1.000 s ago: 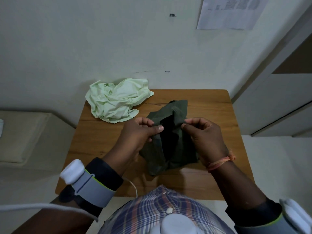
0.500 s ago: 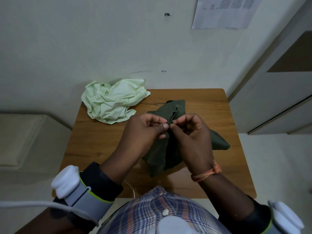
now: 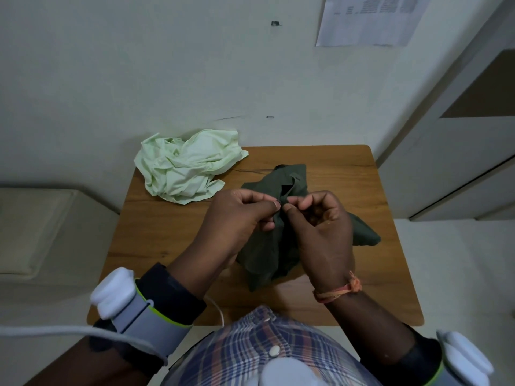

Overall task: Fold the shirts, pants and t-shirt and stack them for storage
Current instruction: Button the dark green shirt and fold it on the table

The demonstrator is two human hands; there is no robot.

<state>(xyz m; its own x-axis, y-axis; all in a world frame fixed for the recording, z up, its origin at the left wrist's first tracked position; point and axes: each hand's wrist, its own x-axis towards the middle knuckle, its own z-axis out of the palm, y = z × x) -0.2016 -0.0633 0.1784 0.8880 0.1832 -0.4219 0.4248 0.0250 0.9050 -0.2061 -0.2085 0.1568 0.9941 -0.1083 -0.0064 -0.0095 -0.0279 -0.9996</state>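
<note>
Wooden table (image 3: 172,263) against white wall (image 3: 139,65) — paper sheet (image 3: 367,18) pinned above.

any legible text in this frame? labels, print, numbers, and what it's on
Paper sheet taped to the wall, top right: rows of printed text and a header graphic, too small and blurred to read.
Dark green garment pinched by the left hand and right hand: no readable label.
Light green garment: no text.
Wrist devices: no markings visible.
</note>
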